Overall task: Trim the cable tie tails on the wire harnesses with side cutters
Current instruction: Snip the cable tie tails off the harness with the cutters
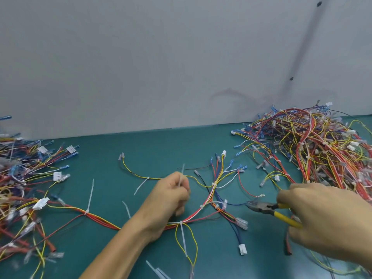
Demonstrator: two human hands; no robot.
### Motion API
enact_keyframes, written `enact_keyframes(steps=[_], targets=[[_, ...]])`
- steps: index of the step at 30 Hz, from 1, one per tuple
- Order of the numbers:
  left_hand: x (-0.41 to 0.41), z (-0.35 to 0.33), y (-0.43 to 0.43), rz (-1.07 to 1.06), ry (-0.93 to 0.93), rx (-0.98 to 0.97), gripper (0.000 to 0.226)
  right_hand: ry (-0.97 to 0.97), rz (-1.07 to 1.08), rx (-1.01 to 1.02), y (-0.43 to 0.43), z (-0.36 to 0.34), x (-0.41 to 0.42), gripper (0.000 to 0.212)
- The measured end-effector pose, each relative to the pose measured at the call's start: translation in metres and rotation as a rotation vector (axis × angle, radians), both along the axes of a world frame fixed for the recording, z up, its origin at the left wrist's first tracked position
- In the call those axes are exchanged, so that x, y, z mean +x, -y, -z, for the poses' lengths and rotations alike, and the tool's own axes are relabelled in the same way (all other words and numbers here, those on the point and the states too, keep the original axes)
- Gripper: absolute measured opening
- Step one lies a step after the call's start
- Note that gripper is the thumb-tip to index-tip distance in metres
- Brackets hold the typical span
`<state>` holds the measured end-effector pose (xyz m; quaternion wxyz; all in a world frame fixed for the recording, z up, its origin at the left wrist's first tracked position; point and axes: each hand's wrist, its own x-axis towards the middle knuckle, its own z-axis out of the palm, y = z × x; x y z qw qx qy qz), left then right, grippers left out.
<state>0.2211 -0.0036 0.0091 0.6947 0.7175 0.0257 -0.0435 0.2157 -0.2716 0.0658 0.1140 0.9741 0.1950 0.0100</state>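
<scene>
A wire harness (213, 190) of red, yellow, white and blue wires lies spread across the green mat in front of me. My left hand (173, 200) grips a white cable tie tail (182, 174) that sticks up from its fist. My right hand (330, 220) holds yellow-handled side cutters (261, 208), jaws pointing left toward the harness, a little apart from the wires. Untrimmed white tie tails stand out from the harness: one tail (90, 196) to the left of my left hand, another tail (183, 238) below it.
A big heap of harnesses (314, 143) fills the back right of the green mat (161, 146). Another heap (22, 178) lies at the left edge. Cut tie pieces (156, 269) lie near the front. A grey wall (161, 57) stands behind.
</scene>
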Motion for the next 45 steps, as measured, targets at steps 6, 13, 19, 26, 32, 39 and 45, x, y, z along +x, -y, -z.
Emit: enact_keyframes(steps=[6,13,19,26,32,39,45], targets=[[-0.004,0.012,0.012,0.043,0.219,0.701,0.022,-0.007,-0.087,0.074,-0.008,-0.008,-0.004,0.033],[-0.002,0.017,0.015,-0.052,0.237,0.721,0.013,-0.038,-0.154,0.114,-0.038,-0.006,-0.004,0.033],[0.003,0.017,0.014,-0.026,0.195,0.701,0.019,-0.074,-0.119,0.143,-0.055,0.011,0.006,0.027],[0.004,0.019,0.012,-0.067,0.183,0.685,0.017,-0.139,-0.121,0.12,-0.067,0.022,0.011,0.019],[0.005,0.018,0.011,-0.064,0.178,0.682,0.017,-0.208,-0.204,0.051,-0.066,0.013,0.027,0.019],[0.006,0.019,0.01,-0.067,0.167,0.675,0.015,-0.316,-0.368,-0.002,-0.069,-0.009,0.062,0.014],[0.007,0.021,0.01,-0.068,0.171,0.673,0.016,-0.361,-0.444,-0.016,-0.066,-0.008,0.075,0.01]])
